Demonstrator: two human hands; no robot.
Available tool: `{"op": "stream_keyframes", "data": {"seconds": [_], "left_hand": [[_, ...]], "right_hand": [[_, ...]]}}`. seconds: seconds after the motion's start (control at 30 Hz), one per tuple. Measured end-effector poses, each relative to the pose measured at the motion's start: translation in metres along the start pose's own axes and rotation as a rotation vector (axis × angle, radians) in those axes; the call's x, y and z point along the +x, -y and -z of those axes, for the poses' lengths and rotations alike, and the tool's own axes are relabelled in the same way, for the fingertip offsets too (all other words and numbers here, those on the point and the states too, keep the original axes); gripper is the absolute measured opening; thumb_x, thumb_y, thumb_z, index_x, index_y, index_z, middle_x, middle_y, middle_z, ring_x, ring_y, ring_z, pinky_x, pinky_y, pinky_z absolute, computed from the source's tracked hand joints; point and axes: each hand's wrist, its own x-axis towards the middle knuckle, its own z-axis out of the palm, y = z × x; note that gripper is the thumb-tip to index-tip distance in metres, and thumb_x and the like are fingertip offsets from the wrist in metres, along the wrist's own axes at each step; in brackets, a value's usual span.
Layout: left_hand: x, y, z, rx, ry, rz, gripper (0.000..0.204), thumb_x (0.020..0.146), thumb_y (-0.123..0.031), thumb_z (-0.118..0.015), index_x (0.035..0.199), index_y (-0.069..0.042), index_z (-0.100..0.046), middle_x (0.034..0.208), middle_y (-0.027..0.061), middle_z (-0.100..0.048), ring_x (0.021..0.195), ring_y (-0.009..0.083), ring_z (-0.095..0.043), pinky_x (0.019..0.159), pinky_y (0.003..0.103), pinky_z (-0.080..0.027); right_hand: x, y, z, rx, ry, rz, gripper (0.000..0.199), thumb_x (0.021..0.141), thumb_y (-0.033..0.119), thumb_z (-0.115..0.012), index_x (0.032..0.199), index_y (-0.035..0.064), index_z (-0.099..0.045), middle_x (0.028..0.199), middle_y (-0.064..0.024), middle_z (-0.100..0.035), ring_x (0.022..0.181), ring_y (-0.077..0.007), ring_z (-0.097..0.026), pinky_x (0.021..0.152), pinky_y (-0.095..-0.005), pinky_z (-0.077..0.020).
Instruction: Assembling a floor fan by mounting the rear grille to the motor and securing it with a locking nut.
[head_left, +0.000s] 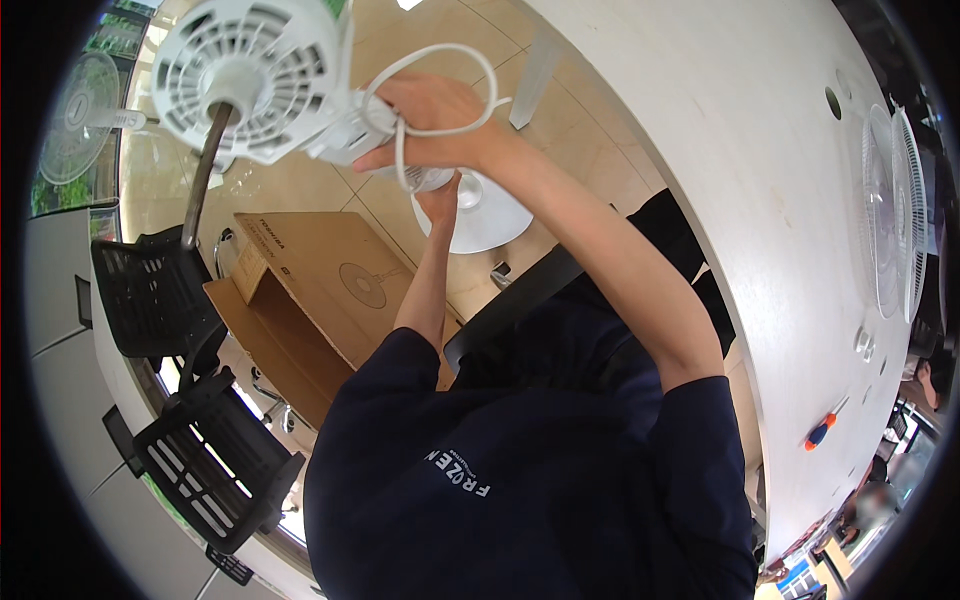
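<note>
A white electric fan stands in front of me without blades or guard. Its motor housing [245, 75], slotted at the front, has a bare metal shaft [208, 170] sticking out. My right hand [440, 105] is closed around the neck [350, 140] just below the motor. A white power cord [492, 75] loops over that hand. Lower down, my left hand [440, 200] is closed around the stand under the neck; its fingers are partly hidden. The round white base [490, 220] rests on the tiled floor below.
An open cardboard box [340, 280] sits on the floor at left, near black mesh chairs [155, 290]. The white table [720, 150] at right carries fan guards [895, 210], a small metal part [865, 343] and a screwdriver [822, 430] with an orange-and-blue handle.
</note>
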Motion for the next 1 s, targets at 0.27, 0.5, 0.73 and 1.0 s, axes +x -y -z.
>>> {"op": "stream_keyframes", "data": {"seconds": [0.27,0.5,0.73,1.0], "left_hand": [[0.07,0.066,0.055,-0.016,0.556,0.161,0.047,0.071,-0.018,-0.079,0.111,-0.001,-0.062,0.107,0.0123,-0.068,0.101,0.0245,-0.065,0.087,0.038,-0.05],[0.109,0.017,0.045,-0.356,0.627,0.676,0.043,0.086,-0.019,-0.066,0.126,-0.006,-0.057,0.126,0.0092,-0.06,0.113,0.0236,-0.06,0.094,0.036,-0.049],[0.114,0.017,0.047,-0.355,0.652,0.658,0.044,0.086,-0.019,-0.066,0.127,-0.006,-0.057,0.127,0.0093,-0.059,0.113,0.0233,-0.059,0.095,0.036,-0.049],[0.095,0.009,0.039,-0.334,0.667,0.648,0.044,0.087,-0.02,-0.065,0.128,-0.006,-0.056,0.128,0.0094,-0.059,0.114,0.023,-0.059,0.095,0.036,-0.049]], "right_hand": [[0.0,-0.005,0.022,0.073,0.076,-0.202,0.062,0.063,0.049,-0.082,0.102,0.0033,-0.067,0.099,-0.0152,-0.065,0.094,-0.0311,-0.063,0.08,-0.0397,-0.0499],[-0.006,-0.007,0.009,0.072,0.012,-0.148,0.059,0.06,0.045,-0.086,0.099,0.0053,-0.065,0.091,-0.0095,-0.064,0.088,-0.0313,-0.063,0.075,-0.0406,-0.0508],[-0.008,-0.009,0.01,0.124,0.027,-0.188,0.063,0.059,0.046,-0.086,0.103,0.0064,-0.065,0.097,-0.0095,-0.064,0.094,-0.0297,-0.063,0.078,-0.0399,-0.051],[-0.006,-0.007,0.012,0.171,0.096,-0.233,0.065,0.067,0.043,-0.082,0.118,0.0069,-0.063,0.107,-0.0139,-0.063,0.1,-0.031,-0.06,0.086,-0.0397,-0.0477]]}}
